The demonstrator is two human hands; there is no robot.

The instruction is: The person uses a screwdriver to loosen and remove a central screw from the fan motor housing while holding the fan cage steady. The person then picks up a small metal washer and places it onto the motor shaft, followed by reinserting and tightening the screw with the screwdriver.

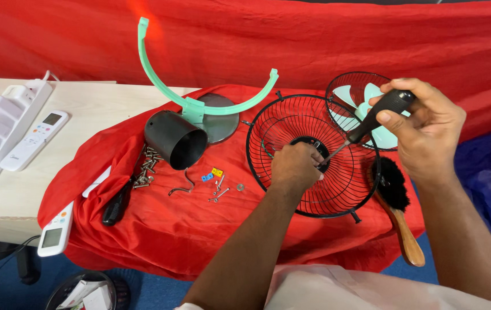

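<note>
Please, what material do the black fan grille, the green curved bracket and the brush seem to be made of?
Fan grille: probably painted metal wire, thin black glossy rods. Green curved bracket: likely plastic, smooth and evenly mint-coloured. Brush: seemingly varnished wood handle, brown and shiny, with dark bristles.

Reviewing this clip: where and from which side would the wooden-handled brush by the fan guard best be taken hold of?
Probably by the bare wooden handle of the brush, coming from above at its near end. It lies flat on the red cloth, black bristles toward the black fan guard and partly tucked under its rim, handle pointing toward the person. That end is free; the right hand with the screwdriver is above the bristle end.
</note>
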